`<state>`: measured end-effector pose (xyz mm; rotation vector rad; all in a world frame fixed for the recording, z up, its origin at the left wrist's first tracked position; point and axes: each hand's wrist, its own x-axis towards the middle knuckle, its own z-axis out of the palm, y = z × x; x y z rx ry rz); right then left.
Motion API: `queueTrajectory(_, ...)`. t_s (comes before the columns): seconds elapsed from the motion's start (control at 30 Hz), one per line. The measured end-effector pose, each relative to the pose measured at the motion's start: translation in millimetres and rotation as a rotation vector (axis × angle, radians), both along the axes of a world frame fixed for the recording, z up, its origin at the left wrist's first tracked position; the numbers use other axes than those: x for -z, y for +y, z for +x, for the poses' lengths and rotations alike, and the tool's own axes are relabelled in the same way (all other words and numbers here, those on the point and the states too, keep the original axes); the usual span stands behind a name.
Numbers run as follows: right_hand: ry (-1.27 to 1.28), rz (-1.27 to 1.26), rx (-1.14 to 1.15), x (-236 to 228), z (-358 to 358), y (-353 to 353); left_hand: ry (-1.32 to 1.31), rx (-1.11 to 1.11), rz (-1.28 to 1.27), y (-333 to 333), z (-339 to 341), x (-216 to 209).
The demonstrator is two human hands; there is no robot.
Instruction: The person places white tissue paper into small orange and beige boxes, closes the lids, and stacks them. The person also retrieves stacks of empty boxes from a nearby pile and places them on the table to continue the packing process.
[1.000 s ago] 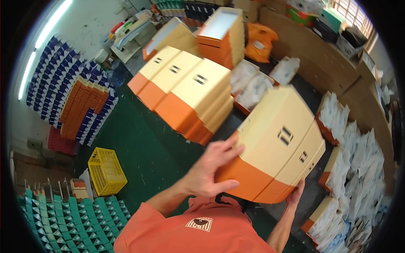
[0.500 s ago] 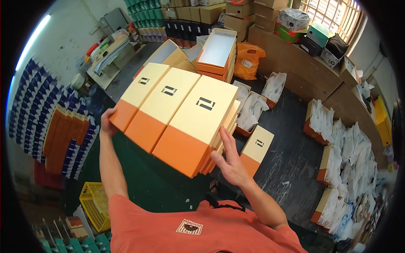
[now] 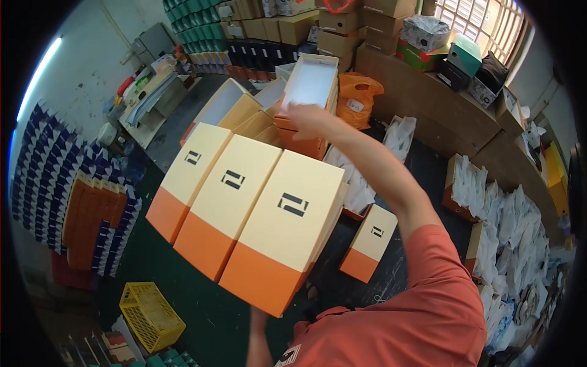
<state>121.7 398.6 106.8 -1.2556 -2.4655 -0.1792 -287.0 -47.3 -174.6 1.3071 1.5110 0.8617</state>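
Observation:
Three cream-and-orange shoeboxes (image 3: 263, 211) stand side by side in a tilted row in front of me, and further boxes show behind their right edge. My left forearm comes up beneath this row; the left hand itself is hidden behind the boxes, which it bears from below. My right hand (image 3: 309, 120) reaches across above them to the near rim of an open shoebox (image 3: 313, 79) on top of a stack. Its fingers and thumb look parted and slightly blurred; whether they touch the rim is hard to see.
A closed shoebox (image 3: 369, 243) lies on the dark table (image 3: 422, 159), near several boxes of wrapped contents (image 3: 468, 180). An orange bag (image 3: 356, 101) stands behind. Empty boxes (image 3: 223, 104) lean at the back left. A yellow crate (image 3: 151, 315) sits on the floor.
My right hand has left the right side of the box row and swung forward to the open shoebox. The row came lower and nearer. My left hand went from its left side to underneath.

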Motion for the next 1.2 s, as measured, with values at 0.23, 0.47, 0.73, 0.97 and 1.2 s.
queueTrajectory(0.23,0.763,0.330,0.348,-47.2,86.5,-140.2,0.177,0.486,-0.110,-22.5,135.9,-59.5)
queueTrajectory(0.47,2.074,-0.263,0.746,182.9,277.3,-542.5,0.172,0.729,0.531,70.2,307.2,-92.0)
queueTrajectory(0.73,1.188,-0.488,1.539,312.8,233.3,-755.6,1.417,0.748,0.429,236.9,393.3,6.6)
queueTrajectory(0.97,0.376,-0.677,1.493,286.2,239.3,-696.3,1.233,0.947,0.349,276.4,423.6,-117.2)
queueTrajectory(1.2,0.896,-0.642,1.339,282.6,293.0,-690.8,0.729,1.127,0.434,105.4,504.0,-207.4)
